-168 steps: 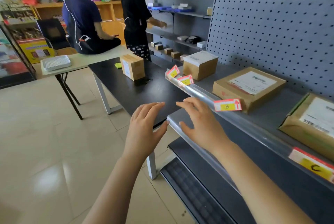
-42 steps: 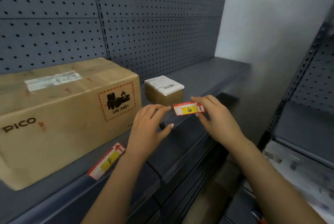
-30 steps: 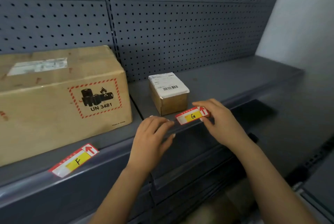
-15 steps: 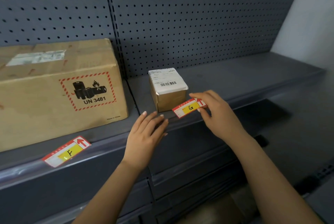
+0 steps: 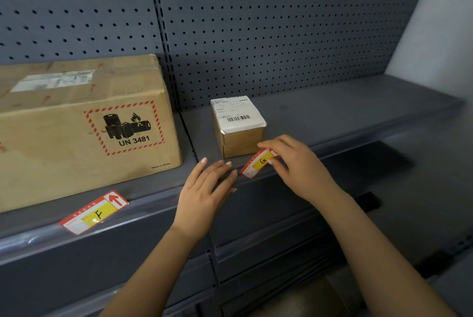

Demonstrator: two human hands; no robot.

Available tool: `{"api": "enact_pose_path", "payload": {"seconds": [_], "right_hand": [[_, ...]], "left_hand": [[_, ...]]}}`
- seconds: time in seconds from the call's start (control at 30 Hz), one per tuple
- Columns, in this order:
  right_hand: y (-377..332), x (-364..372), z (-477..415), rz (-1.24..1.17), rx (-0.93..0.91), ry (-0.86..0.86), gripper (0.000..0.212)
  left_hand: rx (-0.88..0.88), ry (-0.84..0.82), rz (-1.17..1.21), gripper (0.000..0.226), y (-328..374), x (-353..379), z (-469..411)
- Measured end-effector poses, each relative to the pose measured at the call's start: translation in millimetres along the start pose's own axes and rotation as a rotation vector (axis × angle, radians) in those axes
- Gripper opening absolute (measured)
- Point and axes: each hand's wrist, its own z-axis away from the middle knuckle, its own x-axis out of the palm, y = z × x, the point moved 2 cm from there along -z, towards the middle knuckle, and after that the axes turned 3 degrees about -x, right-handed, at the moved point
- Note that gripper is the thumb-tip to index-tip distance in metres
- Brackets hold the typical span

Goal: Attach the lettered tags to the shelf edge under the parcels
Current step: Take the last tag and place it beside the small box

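Fingers (image 5: 277, 143) of our right hand (image 5: 299, 168) are clamped on the G tag (image 5: 257, 164), with the thumb below and the others curled over its right end, so its arrow is mostly covered. We hold the tag at the near lip of the shelf, just in front of the small parcel (image 5: 238, 127). It slopes, with its left corner down at the shelf edge (image 5: 358, 136) and its right end raised.

Half a second ago the tag sat higher and closer to level. It has since tipped and dropped toward the lip, which we read as the start of seating it (whether the low corner has caught in the strip, we cannot tell). Our left hand (image 5: 204, 188) has stayed beside it. Its fingers are straight and together, lying flat on the shelf, with the tips just short of the tag's left end.

We judge that what remains is to press the raised end down until the tag lies level under the small parcel.

Further left, the F tag (image 5: 94, 213) is already fixed on the edge below the large box (image 5: 84, 132) marked UN 3481. Behind both parcels stands the grey pegboard (image 5: 281, 35).
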Motion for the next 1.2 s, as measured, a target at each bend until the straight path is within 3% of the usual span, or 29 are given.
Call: {"api": "enact_pose_path", "payload": {"seconds": [0.27,0.47,0.6,0.8,1.2], "right_hand": [[3,11,6,0.106,0.002,0.173,0.012],[-2,11,9,0.163,0.058,0.212,0.026],[-28,15,5,0.073,0.003,0.240,0.027],[-86,27,-20,-0.081,-0.100,0.224,0.026],[-291,92,-74,-0.336,-0.460,0.071,0.026]], "left_hand": [[-0.007,-0.006,0.015,0.028,0,-1,-1],[-0.041,-0.067,0.070,0.030,4,-8,-6],[-0.111,-0.121,0.153,0.035,5,-26,-15],[-0.314,-0.081,0.139,0.036,-17,-85,-10],[-0.693,0.035,-0.273,0.032,-98,-260,95]]}}
